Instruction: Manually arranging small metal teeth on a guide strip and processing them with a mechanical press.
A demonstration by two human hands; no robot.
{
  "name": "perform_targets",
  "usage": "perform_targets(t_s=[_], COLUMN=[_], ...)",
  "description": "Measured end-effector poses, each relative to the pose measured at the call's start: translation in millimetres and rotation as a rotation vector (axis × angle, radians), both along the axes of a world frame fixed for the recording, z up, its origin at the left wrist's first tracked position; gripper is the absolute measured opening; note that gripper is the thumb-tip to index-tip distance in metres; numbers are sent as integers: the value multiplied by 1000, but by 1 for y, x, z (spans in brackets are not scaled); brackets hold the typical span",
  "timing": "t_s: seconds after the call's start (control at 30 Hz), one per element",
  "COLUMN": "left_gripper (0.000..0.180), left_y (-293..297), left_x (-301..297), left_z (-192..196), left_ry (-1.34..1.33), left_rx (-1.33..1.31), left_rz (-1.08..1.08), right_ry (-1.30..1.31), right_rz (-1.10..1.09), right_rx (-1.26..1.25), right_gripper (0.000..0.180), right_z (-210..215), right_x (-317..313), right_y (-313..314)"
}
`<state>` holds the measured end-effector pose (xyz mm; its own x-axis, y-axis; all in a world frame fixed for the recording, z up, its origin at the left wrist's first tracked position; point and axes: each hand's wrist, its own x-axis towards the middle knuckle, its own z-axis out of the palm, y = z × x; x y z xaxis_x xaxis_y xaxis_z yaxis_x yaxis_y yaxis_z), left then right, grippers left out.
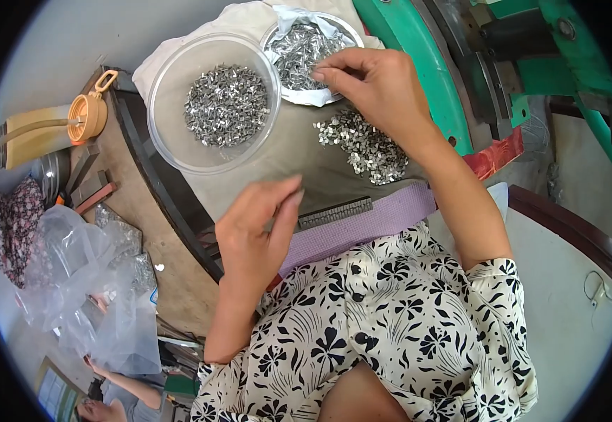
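Silvery pieces fill the lined bowl at twelve o'clock, plenty apparently remaining; the clear tub at eleven is part-filled. Right hand over the bowl: grip unclear; left hand: fingertips slightly apart.

You wear a cream shirt, black flower-and-leaf print plus thin curved strokes, dark round buttons down the front, short loose sleeves, same print; your left hand and right hand bare.
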<state>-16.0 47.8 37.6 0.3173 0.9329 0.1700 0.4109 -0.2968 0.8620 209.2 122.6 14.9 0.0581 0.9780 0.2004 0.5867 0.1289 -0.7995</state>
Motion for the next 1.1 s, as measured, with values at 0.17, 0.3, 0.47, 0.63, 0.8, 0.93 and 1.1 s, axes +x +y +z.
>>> perform_targets(t_s=[0.17,0.3,0.47,0.63,0.8,0.93,1.1], left_gripper=[31,41,36,31,30,35,33], left_y=[-33,-42,-41,-46,-43,-46,-66], left_x=[-27,-22,-23,-32,-28,-29,-28], left_z=[-21,-27,-32,-32,-30,-39,-49], left_ry=[131,256,284,324,318,315,229], left_rx=[-125,-108,-60,-63,65,86,-8], left_rz=[-94,-167,-182,-234,-212,-142,24], right_ry=[392,271,-332,-441,-348,-360,-154], right_rz=[45,104,252,255,186,131,211], right_rx=[-387,-366,116,141,125,51,-111], right_gripper=[18,10,14,16,15,13,10], right_z=[19,8,-15,-17,-15,-13,-2], right_x=[-12,-19,-24,-26,-20,-24,-33], right_y=[-32,-76,-96,-102,-97,-101,-107])
